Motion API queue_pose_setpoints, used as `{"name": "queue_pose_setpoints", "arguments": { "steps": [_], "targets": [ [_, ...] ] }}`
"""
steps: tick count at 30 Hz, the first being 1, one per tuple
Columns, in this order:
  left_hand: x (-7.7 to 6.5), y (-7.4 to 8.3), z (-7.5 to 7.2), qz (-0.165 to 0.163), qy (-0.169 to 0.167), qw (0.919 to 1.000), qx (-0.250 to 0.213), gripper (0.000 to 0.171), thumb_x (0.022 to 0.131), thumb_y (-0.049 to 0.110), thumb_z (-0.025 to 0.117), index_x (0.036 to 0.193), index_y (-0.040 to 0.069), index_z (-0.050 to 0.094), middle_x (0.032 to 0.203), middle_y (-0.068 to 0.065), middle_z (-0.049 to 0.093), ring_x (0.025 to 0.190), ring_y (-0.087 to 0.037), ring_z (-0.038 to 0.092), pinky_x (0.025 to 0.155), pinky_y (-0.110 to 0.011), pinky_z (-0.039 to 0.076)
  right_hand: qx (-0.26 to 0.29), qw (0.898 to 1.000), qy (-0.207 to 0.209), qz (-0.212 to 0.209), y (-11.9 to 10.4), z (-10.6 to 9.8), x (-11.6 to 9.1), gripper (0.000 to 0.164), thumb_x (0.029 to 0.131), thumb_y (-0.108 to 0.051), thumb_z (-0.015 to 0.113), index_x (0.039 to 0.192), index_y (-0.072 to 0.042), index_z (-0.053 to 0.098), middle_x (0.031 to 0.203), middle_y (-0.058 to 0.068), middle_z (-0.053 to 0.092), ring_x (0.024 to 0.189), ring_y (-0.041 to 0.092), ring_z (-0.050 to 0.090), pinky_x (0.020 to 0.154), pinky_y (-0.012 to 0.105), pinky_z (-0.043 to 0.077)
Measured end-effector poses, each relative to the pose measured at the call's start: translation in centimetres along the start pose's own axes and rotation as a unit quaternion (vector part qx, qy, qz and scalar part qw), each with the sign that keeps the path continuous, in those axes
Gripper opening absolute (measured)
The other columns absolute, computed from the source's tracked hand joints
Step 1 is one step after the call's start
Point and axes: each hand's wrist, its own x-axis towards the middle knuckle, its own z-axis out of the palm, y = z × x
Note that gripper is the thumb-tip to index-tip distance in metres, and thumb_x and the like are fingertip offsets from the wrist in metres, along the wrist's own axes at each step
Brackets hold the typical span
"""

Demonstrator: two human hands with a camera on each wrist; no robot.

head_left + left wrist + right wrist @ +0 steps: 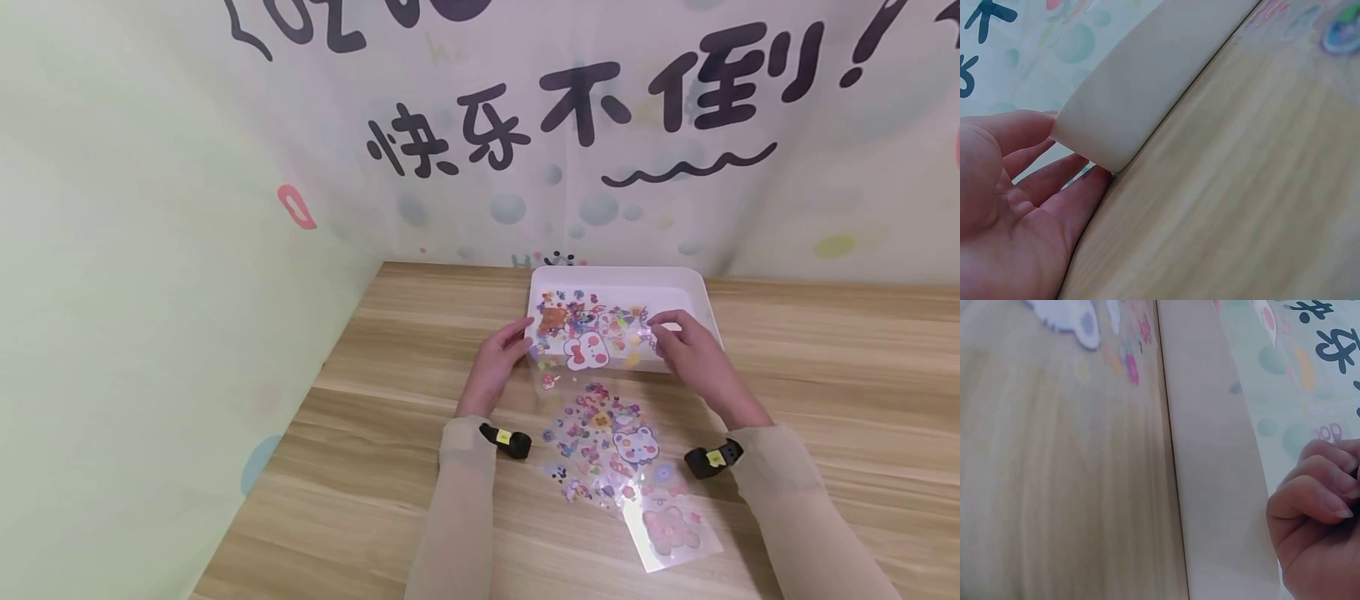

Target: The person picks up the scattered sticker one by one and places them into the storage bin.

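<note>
In the head view, a white tray (622, 275) holds clear sticker sheets printed with small colorful pictures. A see-through sheet with a bunny sticker (587, 351) hangs over its front rim. My left hand (495, 360) touches the tray's left front corner; the left wrist view shows its fairly straight fingers (1072, 194) against that corner. At the tray's right side, my right hand (693, 354) has curled fingers and appears to pinch the edge of a clear sticker sheet (643, 325). Its thumb tip is hidden in the right wrist view, where the curled fingers (1310, 494) show.
On the wooden table (375, 433) before the tray lie more clear sticker sheets (592, 450), with a bear-face sticker (636, 446). A small white-backed card with a pink bear (671, 531) lies nearest. A printed cloth (510, 208) hangs behind the table and along its left.
</note>
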Motion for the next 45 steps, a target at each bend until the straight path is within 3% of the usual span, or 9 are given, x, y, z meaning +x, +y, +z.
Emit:
{"name": "queue_pose_setpoints", "arguments": {
  "steps": [18, 24, 32, 39, 45],
  "targets": [
    [-0.2, 0.3, 0.0, -0.008, -0.001, 1.0000, 0.006, 0.033, 0.088, 0.021, 0.056, 0.120, 0.029, 0.056, 0.126, 0.008, 0.049, 0.112, -0.005, 0.047, 0.092, -0.021, 0.041, 0.029, 0.998, 0.059, 0.019, -0.3, -0.2, 0.6, 0.046, 0.091, -0.049, 0.035, 0.121, -0.014, 0.040, 0.076, 0.013, 0.044, 0.054, 0.020, 0.040, 0.043, 0.028, 0.037],
    [-0.5, 0.6, 0.0, -0.011, -0.006, 0.9999, 0.008, 0.034, 0.089, 0.021, 0.055, 0.122, 0.028, 0.054, 0.128, 0.010, 0.047, 0.113, -0.005, 0.046, 0.092, -0.021, 0.040, 0.072, 0.995, 0.065, 0.034, 0.0, -0.3, 0.9, 0.049, 0.089, -0.051, 0.037, 0.123, -0.015, 0.038, 0.084, 0.017, 0.045, 0.058, 0.019, 0.041, 0.048, 0.029, 0.040],
    [-0.4, 0.2, -0.1, 0.003, -0.006, 0.9998, 0.017, 0.034, 0.089, 0.023, 0.055, 0.123, 0.028, 0.054, 0.128, 0.011, 0.047, 0.114, -0.005, 0.046, 0.093, -0.023, 0.040, 0.095, 0.993, 0.065, 0.040, 0.2, -0.3, 1.2, 0.050, 0.089, -0.051, 0.038, 0.124, -0.016, 0.039, 0.084, 0.015, 0.043, 0.062, 0.018, 0.042, 0.050, 0.026, 0.040],
    [-0.4, 0.2, -0.1, 0.000, 0.001, 0.9997, 0.026, 0.032, 0.087, 0.026, 0.057, 0.119, 0.033, 0.055, 0.126, 0.012, 0.048, 0.114, -0.004, 0.046, 0.093, -0.023, 0.040, 0.157, 0.985, 0.069, 0.034, -0.1, -0.3, 1.8, 0.046, 0.089, -0.047, 0.042, 0.122, -0.015, 0.043, 0.074, 0.002, 0.043, 0.057, 0.013, 0.039, 0.047, 0.024, 0.036],
    [-0.3, 0.1, 0.0, -0.003, 0.003, 0.9998, 0.018, 0.032, 0.086, 0.027, 0.058, 0.118, 0.033, 0.055, 0.127, 0.009, 0.048, 0.112, -0.006, 0.047, 0.093, -0.023, 0.041, 0.178, 0.981, 0.069, 0.042, -0.2, -0.2, 2.1, 0.048, 0.088, -0.046, 0.043, 0.124, -0.014, 0.044, 0.079, 0.003, 0.045, 0.059, 0.012, 0.040, 0.048, 0.024, 0.037]
  ]
}}
